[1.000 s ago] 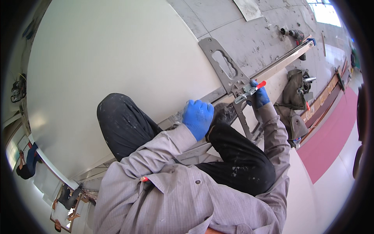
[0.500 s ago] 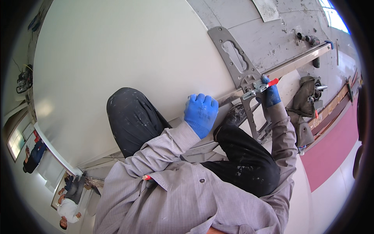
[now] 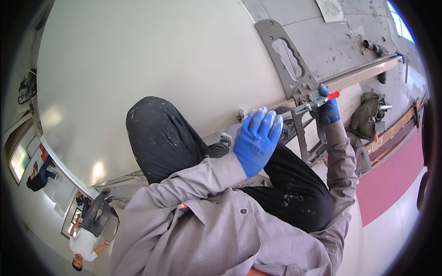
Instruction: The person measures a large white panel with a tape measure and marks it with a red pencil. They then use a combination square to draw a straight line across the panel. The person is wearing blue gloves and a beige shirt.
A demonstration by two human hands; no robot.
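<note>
My left hand, in a blue work glove with pale fingertips, is raised in front of my bent knees. Its fingers are stretched out and nothing shows in it. My right hand, also gloved in blue, is closed on a grey metal bracket with handle cut-outs, beside a toggle clamp with a red lever. Part of the right fingers is hidden behind the metal. The bracket sits across a long metal rail, along the edge of a large pale slab. A small metal knob shows near my left fingertips.
A drill lies beyond the rail's far end. Dark tool bags rest on the right, near a maroon strip. Two people are at the far left. A small machine stands beyond the slab.
My left hand has gone from a fist to stretched fingers and moved to the right. The right hand keeps its hold on the bracket. The whole view has shifted slightly.
</note>
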